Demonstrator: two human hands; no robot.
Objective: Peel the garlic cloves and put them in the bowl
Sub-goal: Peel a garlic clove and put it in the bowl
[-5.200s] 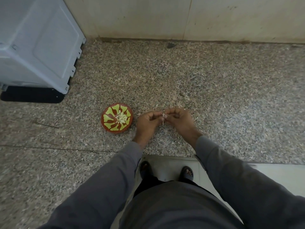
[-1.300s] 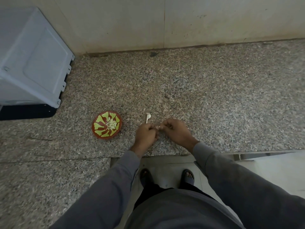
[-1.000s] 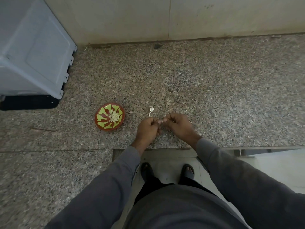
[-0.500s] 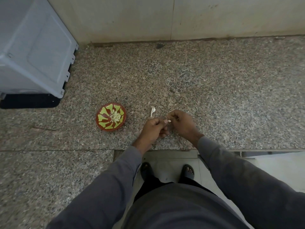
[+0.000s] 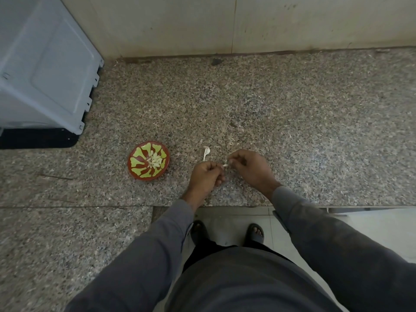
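Observation:
A small red bowl with a green pattern (image 5: 135, 170) stands on the granite counter and holds several peeled pale garlic cloves (image 5: 155, 160). To its right my left hand (image 5: 206, 176) and my right hand (image 5: 249, 167) meet just above the counter. Between their fingertips they pinch a small white garlic clove (image 5: 225, 165), mostly hidden by the fingers. A piece of garlic with a thin stalk (image 5: 206, 152) lies on the counter just beyond my left hand.
A grey appliance (image 5: 45, 64) on a dark base stands at the back left. A tiled wall (image 5: 225, 23) closes the counter at the back. The counter's front edge (image 5: 315, 206) runs just behind my wrists, with my feet on the floor below.
My hands stayed together on the clove, and my right hand has drawn slightly away to the right. A piece of garlic with a stalk now lies on the counter.

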